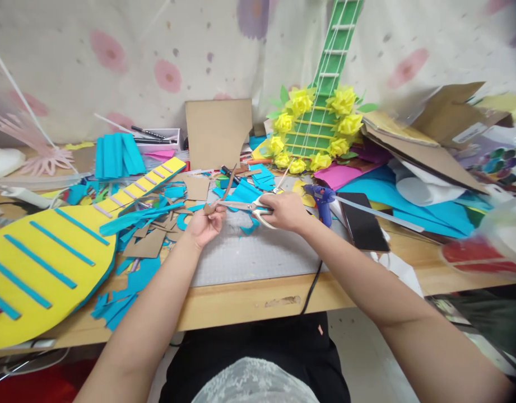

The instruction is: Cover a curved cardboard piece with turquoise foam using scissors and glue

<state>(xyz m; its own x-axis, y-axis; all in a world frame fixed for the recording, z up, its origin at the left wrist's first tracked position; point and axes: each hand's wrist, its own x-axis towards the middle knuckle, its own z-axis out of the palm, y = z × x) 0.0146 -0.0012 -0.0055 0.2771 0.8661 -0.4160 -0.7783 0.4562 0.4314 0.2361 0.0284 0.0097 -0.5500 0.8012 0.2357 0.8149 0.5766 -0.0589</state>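
Note:
My right hand (285, 210) is closed round the handles of a pair of white-handled scissors (241, 206), whose blades point left. Pinched in the fingers of my left hand (206, 225) is a small piece of brown cardboard (209, 208), with a thin strip curling up beside it. The scissor blades reach the cardboard at my left fingertips; whether they are parted there is too small to tell. Both hands are above a grey cutting mat (258, 254). Blue paper scraps (243, 193) lie just behind the scissors.
A yellow paper guitar (26, 235) with blue strips lies at the left, among cardboard scraps (146, 243). A green guitar (312, 134) with yellow flowers stands at the back. Right of my hand are a blue glue gun (322, 200) and a black phone (365, 223). Cardboard sheets (426, 151) are piled at the right.

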